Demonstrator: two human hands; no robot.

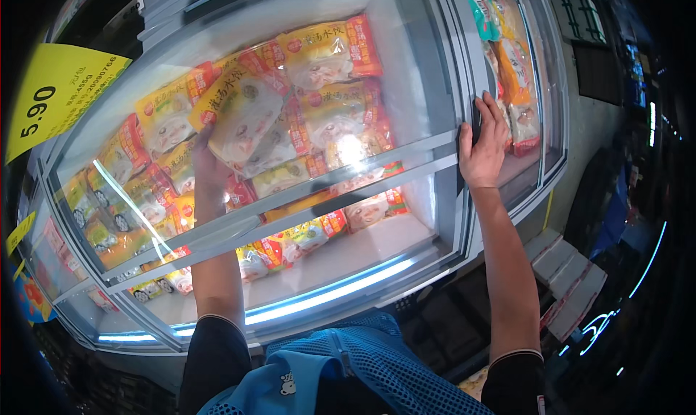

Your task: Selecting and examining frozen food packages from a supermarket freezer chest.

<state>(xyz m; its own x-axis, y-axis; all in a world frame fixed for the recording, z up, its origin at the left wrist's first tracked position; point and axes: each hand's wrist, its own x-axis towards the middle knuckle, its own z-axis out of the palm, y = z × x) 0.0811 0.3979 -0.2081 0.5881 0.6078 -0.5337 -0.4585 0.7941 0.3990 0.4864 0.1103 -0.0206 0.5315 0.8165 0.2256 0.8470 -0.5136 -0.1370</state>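
My left hand [209, 157] reaches in under the sliding glass lid [413, 89] of a chest freezer and shows blurred through the glass. It grips the lower left edge of a yellow bag of frozen dumplings [247, 108], which is tilted above the other bags. Several like bags in yellow and red, such as one dumpling bag [326, 51] at the back, lie in rows beneath and around it. My right hand [486, 148] rests on the grey freezer frame [465, 61] to the right, thumb and fingers apart, holding nothing.
Another freezer section [522, 170] with orange and green bags adjoins on the right. A yellow price tag [65, 97] juts out at the left. The lids' metal rails [348, 176] cross above my left forearm. A blue mesh vest [370, 355] covers my front. White steps [568, 279] stand at right.
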